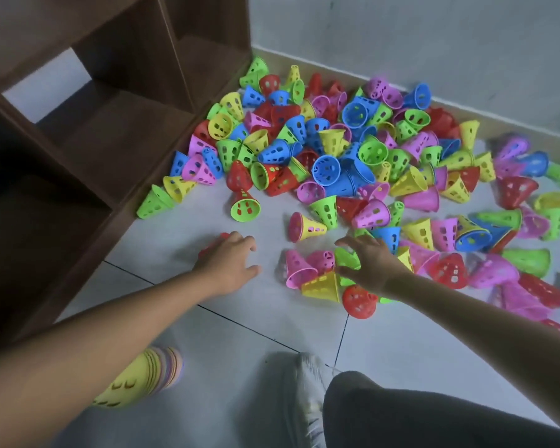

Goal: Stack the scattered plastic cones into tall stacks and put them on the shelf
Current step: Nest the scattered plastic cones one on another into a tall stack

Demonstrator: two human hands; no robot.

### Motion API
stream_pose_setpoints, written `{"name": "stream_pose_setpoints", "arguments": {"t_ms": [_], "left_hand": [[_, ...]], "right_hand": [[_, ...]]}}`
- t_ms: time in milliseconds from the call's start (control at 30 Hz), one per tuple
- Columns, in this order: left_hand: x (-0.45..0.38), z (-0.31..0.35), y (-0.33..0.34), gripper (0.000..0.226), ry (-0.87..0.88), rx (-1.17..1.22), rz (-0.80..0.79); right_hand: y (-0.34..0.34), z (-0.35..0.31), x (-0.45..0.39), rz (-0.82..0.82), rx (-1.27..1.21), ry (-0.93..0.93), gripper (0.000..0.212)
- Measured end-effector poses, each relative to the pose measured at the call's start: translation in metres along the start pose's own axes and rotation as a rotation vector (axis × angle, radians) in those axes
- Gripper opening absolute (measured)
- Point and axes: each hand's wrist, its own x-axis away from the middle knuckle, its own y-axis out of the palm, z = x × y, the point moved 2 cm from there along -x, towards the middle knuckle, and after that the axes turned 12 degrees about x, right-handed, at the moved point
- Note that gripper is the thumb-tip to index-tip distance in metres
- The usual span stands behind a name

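A pale tiled floor (240,321) with dark grout lines is seen from above, bounded at the back by a grey wall (417,37) and a light skirting strip. No brand, label or legible writing is shown on anything in view. A dark brown wooden shelf (88,130) with open compartments is set along the left side. A large pile of perforated plastic cones (330,150) in red, green, blue, yellow and pink is scattered across the floor beside the shelf and out to the right edge. The left hand (232,265) is held low over the floor with fingers loosely curled; a red cone (214,243) is partly hidden beneath it, and whether it is gripped cannot be told. The right hand (370,260) is spread open over a green cone (346,258), nothing being clasped. A stack of nested cones (143,376), yellow outermost, is lying on the floor under the left forearm. A white shoe (307,383) and a dark trouser leg are seen at the bottom.
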Motion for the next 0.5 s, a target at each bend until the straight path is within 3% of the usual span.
{"name": "stream_pose_setpoints", "arguments": {"t_ms": [233, 367, 500], "left_hand": [[-0.046, -0.027, 0.0, 0.071, -0.201, -0.135, 0.112], [-0.058, -0.051, -0.002, 0.073, -0.319, -0.087, 0.091], [-0.063, -0.07, 0.003, 0.075, -0.33, -0.075, 0.041]], "right_hand": [[0.034, 0.005, -0.023, -0.052, 0.389, -0.25, 0.109], [0.047, 0.002, -0.035, -0.082, 0.384, -0.294, 0.112], [0.055, 0.002, -0.038, -0.054, 0.385, -0.306, 0.105]]}}
